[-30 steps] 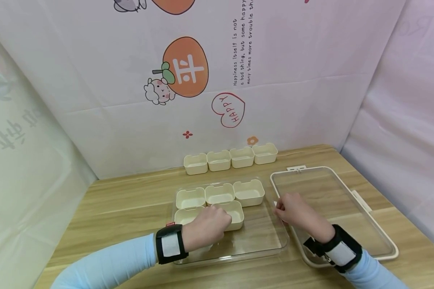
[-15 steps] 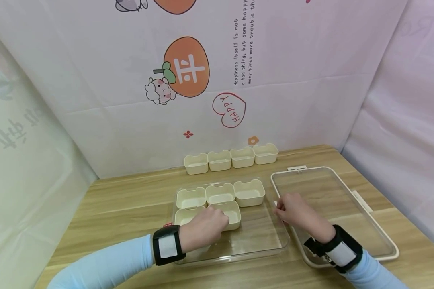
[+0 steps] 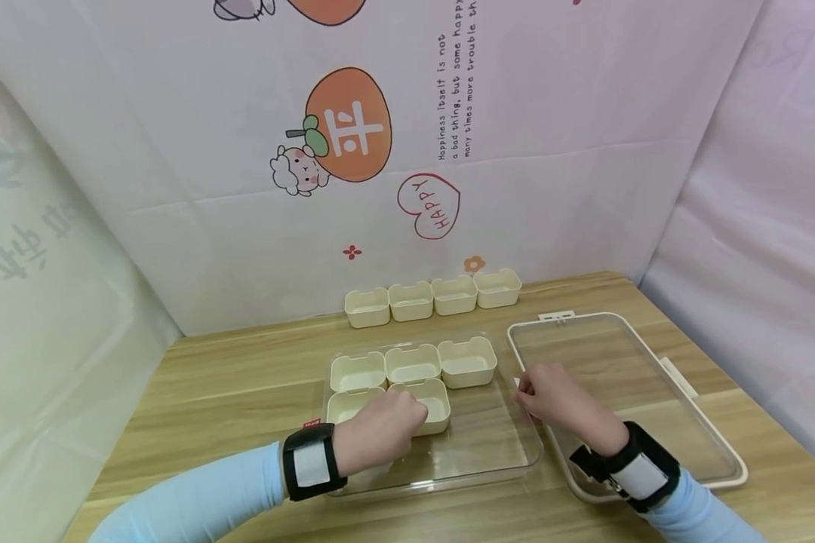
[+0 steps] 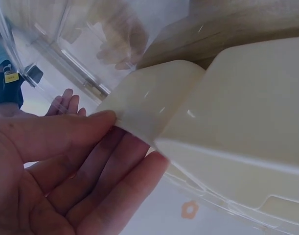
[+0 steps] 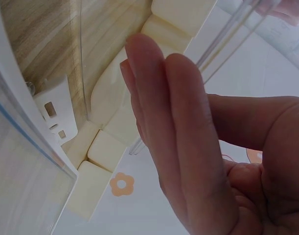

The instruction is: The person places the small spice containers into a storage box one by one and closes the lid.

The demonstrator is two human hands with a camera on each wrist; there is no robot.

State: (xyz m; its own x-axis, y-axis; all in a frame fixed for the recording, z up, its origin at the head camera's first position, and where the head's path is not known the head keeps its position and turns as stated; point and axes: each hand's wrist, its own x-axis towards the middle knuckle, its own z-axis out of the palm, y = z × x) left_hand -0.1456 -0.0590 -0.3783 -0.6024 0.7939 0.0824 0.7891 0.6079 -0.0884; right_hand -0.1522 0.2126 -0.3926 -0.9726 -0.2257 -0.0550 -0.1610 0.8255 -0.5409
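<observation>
My left hand (image 3: pixel 382 431) grips the rim of a cream plastic bin (image 3: pixel 438 403) in the front row of a clear box (image 3: pixel 472 477). In the left wrist view its thumb and fingers pinch that bin's (image 4: pixel 151 95) edge, with a neighbouring bin (image 4: pixel 237 105) close beside it. Another front-row bin (image 3: pixel 348 405) is partly covered by the hand, and three more bins (image 3: pixel 413 366) line the back of the box. At the box's right edge, my right hand (image 3: pixel 550 394) holds the wall, which runs between thumb and fingers (image 5: pixel 154 98).
Beyond the box, several matching bins (image 3: pixel 410 302) stand in a row on the wooden table (image 3: pixel 238 392) by the printed backdrop (image 3: pixel 244 256). To the right lies a clear lid (image 3: pixel 625 377) with a white frame and clips, under my right forearm.
The gripped bin has slid slightly left toward its front-row neighbour, my left hand moving with it. My right hand stays at the box's edge.
</observation>
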